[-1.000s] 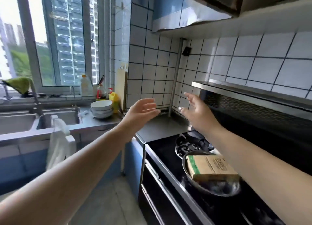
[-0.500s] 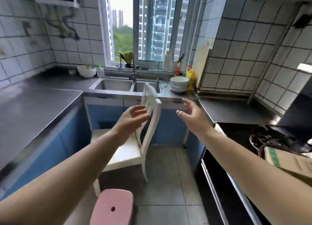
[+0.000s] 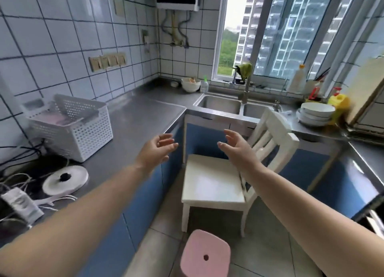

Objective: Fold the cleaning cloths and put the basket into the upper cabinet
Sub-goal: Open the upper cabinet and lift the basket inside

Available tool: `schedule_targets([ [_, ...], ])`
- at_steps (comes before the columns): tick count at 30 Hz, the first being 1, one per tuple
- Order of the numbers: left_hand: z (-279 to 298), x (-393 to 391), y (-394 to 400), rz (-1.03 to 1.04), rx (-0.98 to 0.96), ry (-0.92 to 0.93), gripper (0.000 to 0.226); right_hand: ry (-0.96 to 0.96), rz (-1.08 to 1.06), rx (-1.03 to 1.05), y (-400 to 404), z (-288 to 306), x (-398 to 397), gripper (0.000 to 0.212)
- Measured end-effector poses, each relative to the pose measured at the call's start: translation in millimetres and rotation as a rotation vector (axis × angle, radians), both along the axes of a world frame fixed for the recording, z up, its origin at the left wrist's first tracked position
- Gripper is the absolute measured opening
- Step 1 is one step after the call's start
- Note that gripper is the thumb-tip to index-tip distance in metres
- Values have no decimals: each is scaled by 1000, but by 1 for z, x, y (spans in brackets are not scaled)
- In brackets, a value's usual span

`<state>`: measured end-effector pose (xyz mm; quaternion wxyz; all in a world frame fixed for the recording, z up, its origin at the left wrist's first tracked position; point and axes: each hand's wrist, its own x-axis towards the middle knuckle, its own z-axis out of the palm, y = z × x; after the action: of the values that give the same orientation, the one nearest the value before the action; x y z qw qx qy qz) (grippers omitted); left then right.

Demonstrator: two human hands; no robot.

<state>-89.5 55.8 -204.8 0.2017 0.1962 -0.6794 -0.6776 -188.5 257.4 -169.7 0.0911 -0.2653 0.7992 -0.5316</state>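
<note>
1. I am looking at a small tiled kitchen: a stainless steel countertop (image 3: 137, 119) runs down the left of the frame and turns along the window wall at the top, where a double sink (image 3: 220, 105) sits under the window.
2. The white perforated basket (image 3: 70, 125) stands on that countertop at the left edge of the frame, against the wall tiles. Something pink lies inside it, probably the cleaning cloths (image 3: 55, 119), though I cannot tell whether they are folded.
3. My left hand (image 3: 154, 150) and right hand (image 3: 236, 147) both hang in mid-air at the centre of the frame, fingers spread and relaxed, holding nothing, well apart from the basket.
4. No upper cabinet shows in this view, so I judge the placing step cannot be lined up from here.
5. Risk: cables and a white power strip (image 3: 21, 204) lie tangled on the countertop at lower left, just beside the basket, with a round white lid (image 3: 65, 180) near them. Dragging the basket towards me could snag a cable or knock the lid off the edge.
6. Risk: a white chair (image 3: 214, 181) and a pink stool (image 3: 204, 254) stand on the floor in the lower centre. Stepping sideways with the basket held high, I could trip on either.
7. Risk: the steel looks smooth, so the basket may slide away if I push rather than grip it.
8. At the right of the frame, stacked white bowls (image 3: 315, 113) sit near a yellow bottle (image 3: 339, 102).
</note>
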Motion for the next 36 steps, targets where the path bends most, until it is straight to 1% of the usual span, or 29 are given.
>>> schedule_targets([
  [5,-6,17,-104,105,0,-20,22,-21,70,0,-110,-11,-3,51],
  [10,-11,32,-188,206,-6,-23,19,-45,127,19,-200,-16,-9,50],
  [18,-24,49,-283,473,49,26,19,-78,272,35,-323,-26,-31,50],
  [22,-39,50,-333,654,34,-8,19,-25,371,72,-397,-39,-56,50],
  [24,-46,48,-352,745,31,-40,21,-37,420,80,-431,-43,-70,51],
  [25,-48,46,-362,800,35,-57,25,-49,460,86,-453,-46,-79,51],
  [29,-56,36,-390,954,25,-85,67,-78,554,108,-518,-51,-101,53],
  [31,-62,29,-403,990,6,-90,84,-90,616,118,-550,-54,-113,60],
  [32,-64,25,-407,995,0,-73,87,-98,655,122,-566,-57,-120,66],
  [35,-69,11,-407,975,-26,-11,82,-132,791,137,-596,-72,-140,95],
  [36,-73,8,-406,965,-42,-11,84,-141,825,149,-602,-79,-147,103],
])
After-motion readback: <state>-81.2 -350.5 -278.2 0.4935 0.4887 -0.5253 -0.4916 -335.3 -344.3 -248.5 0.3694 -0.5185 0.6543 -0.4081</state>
